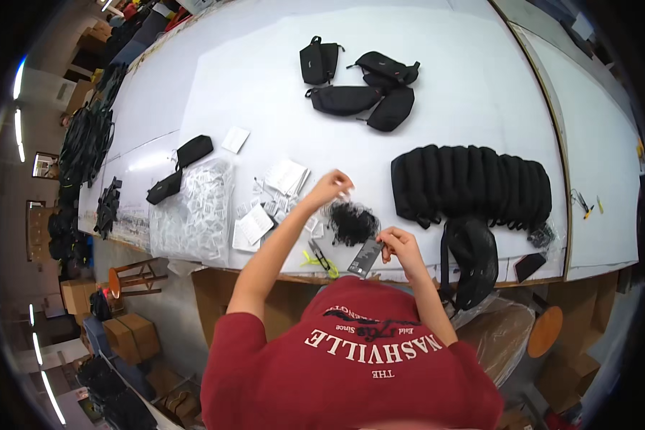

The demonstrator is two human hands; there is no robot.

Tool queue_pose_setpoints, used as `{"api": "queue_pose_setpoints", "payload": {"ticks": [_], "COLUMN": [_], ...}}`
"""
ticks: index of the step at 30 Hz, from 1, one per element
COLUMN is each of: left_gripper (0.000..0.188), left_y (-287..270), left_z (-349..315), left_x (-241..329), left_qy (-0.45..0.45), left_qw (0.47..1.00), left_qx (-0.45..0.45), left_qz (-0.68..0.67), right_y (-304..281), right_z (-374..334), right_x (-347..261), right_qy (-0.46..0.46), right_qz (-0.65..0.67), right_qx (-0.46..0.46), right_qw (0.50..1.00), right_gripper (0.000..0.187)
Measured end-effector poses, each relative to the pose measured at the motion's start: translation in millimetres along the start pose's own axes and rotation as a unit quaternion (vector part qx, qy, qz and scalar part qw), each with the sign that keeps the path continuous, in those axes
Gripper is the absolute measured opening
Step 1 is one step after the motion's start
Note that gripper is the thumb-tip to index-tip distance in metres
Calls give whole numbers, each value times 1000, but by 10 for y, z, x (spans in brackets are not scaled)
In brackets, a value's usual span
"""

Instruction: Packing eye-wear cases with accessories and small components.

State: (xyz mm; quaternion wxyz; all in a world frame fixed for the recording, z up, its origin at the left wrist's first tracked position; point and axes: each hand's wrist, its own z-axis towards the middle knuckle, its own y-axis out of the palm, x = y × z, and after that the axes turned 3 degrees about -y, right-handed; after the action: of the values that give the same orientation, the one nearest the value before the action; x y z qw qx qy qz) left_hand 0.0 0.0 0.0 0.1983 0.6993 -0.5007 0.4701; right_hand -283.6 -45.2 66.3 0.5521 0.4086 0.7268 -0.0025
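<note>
My right hand (pixel 403 251) pinches the edge of a dark grey hang tag (pixel 365 259) at the table's front edge. My left hand (pixel 330 188) is raised farther to the left, with its fingertips drawn together. Whatever lies between those fingertips is too small to make out. Below and between both hands lies a tangled heap of thin black strings (pixel 352 223). Scissors with yellow-green handles (pixel 321 259) rest left of the tag. White paper stacks (pixel 288 177) and small white labels (pixel 317 228) are spread beside my left forearm.
A row of black pouches (pixel 473 183) stands at the right, with a black mesh bag (pixel 473 254) hanging over the front edge. More black pouches (pixel 345 100) lie farther back. A clear plastic bag of white labels (pixel 201 208) sits left. A dark phone-like slab (pixel 529 266) lies right.
</note>
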Motion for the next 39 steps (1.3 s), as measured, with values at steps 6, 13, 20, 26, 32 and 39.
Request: {"api": "queue_pose_setpoints", "payload": {"ticks": [6, 13, 20, 26, 32, 39], "left_gripper": [96, 79, 27, 23, 23, 17], "left_y": [-620, -896, -1022, -370, -19, 88], "left_z": [1590, 2287, 1843, 1210, 773, 484], "left_x": [582, 695, -200, -149, -336, -7], "left_qy": [-36, 42, 43, -70, 102, 147], "left_qw": [933, 912, 950, 981, 920, 862], "left_qx": [346, 245, 256, 177, 333, 470], "left_qz": [94, 327, 176, -28, 181, 119], "right_y": [-233, -489, -421, -364, -352, -369], "right_z": [66, 147, 343, 170, -52, -257], "right_x": [-124, -75, -160, -75, 15, 107], "right_qy": [32, 87, 70, 40, 18, -19], "right_qz": [7, 31, 12, 3, -6, -19], "right_qx": [69, 136, 77, 71, 63, 45], "right_qw": [997, 986, 994, 997, 998, 999], "right_gripper": [18, 18, 18, 19, 17, 17]}}
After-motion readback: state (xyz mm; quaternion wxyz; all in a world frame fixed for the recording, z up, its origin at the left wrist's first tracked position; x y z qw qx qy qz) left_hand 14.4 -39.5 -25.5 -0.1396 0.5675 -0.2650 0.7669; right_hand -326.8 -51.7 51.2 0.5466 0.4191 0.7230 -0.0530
